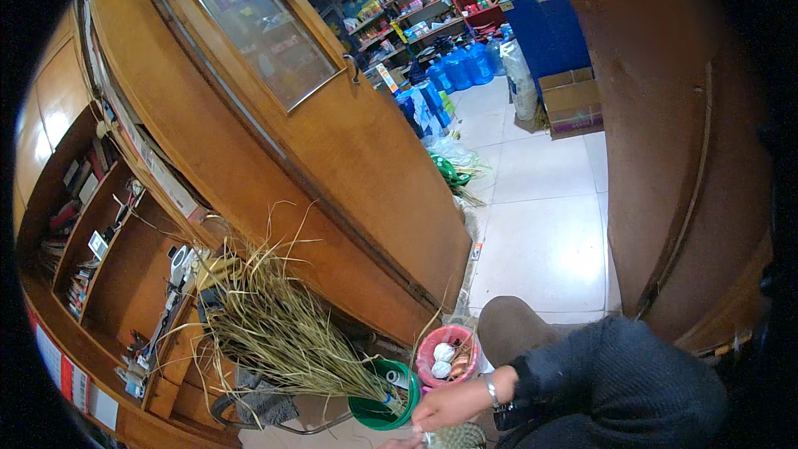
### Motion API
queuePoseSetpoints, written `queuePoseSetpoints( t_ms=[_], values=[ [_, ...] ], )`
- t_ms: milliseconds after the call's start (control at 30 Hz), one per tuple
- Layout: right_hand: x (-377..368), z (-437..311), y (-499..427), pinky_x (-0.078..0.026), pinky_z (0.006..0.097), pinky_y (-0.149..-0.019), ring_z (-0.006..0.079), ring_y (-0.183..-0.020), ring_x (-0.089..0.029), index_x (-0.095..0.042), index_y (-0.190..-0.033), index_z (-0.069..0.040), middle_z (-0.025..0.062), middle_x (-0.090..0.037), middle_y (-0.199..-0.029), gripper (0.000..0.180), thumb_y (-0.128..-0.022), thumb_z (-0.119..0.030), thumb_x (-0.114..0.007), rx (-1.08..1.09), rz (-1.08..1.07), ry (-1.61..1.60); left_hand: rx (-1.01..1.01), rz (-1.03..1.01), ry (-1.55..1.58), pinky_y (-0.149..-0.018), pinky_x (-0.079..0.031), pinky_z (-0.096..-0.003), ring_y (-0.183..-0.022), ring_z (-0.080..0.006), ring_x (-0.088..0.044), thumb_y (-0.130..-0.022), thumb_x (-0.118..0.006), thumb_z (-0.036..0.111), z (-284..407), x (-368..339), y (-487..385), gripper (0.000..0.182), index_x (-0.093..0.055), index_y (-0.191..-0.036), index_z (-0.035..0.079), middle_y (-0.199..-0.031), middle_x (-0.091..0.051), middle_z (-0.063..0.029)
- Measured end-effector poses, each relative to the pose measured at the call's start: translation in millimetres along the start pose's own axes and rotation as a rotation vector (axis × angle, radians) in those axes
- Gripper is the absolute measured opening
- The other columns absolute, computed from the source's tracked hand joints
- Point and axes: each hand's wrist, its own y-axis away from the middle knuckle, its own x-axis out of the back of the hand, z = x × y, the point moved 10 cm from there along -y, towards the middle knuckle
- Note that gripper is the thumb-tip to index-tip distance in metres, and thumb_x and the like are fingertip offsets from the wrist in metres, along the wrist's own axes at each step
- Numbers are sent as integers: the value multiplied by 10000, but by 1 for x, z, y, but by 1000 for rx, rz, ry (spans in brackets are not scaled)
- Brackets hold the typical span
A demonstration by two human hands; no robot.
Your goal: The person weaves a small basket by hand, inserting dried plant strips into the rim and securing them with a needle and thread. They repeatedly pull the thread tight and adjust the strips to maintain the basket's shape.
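My right hand, with a metal bracelet at the wrist, is low in the view with its fingers bent down at the edge of a woven straw piece. It appears to pinch that edge. Only a bit of my left hand shows at the bottom rim, close to my right fingertips; its grip is cut off by the frame. Beside them stands a green plastic bucket with a large bundle of dry grass stalks leaning out of it. A white roll sits inside the bucket too.
A pink bin with white balls of crumpled material stands by my knee. Left is a wooden shelf unit. A wooden door stands ajar; beyond it are blue water jugs, stocked shelves and a cardboard box.
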Motion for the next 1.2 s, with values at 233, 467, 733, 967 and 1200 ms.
queuePoseSetpoints(
  t_ms=[233, 467, 733, 967, 1200],
  values=[
    [-80, 50, 20, -374, 213, -592, 50, -621, -457, -563, -759, -94, -60, -482, -666, 156, -894, -168, -537, -511, -376, -1054, -305, -153, -12, -566, -482, -406, -633, -327, -591, -794, -682, 91, 59, -9, -10, 185, -638, -972, 78, -727, -576, -123],
    [-6, 88, -17, -537, 393, -852, 271, -1008, -643, -537, -1068, -82, 144, -647, -1073, 167, -965, -213, -529, -222, 204, -1557, 395, -62, 147, -737, -514, -322, -783, -195, -663, -874, -624, 132, -50, -29, 12, 165, -675, -952, -3, -820, -690, -122],
    [61, 162, 25, -503, 341, -618, 275, -710, -600, -637, -902, -57, 92, -634, -835, 123, -839, -160, -611, -314, 391, -1417, 527, 40, 563, -765, -483, -267, -852, -151, -630, -905, -590, 92, -88, -60, 66, 166, -647, -1035, 6, -926, -677, -85],
    [-42, 127, 30, -365, 199, -490, 12, -586, -461, -643, -1038, -87, -73, -571, -757, 241, -956, -294, -551, -404, -49, -586, 529, 28, 541, -743, -488, -274, -829, -159, -633, -922, -579, 105, -90, -61, 59, 163, -625, -1058, 30, -914, -668, -89],
    [-65, 88, 48, -450, 218, -583, 104, -692, -589, -588, -903, -18, 50, -619, -803, 232, -987, -208, -484, -455, -366, -1292, 539, 155, 485, -686, -490, -274, -754, -161, -628, -907, -598, 96, -98, -63, 71, 116, -632, -997, 31, -845, -664, -84]
  ],
)
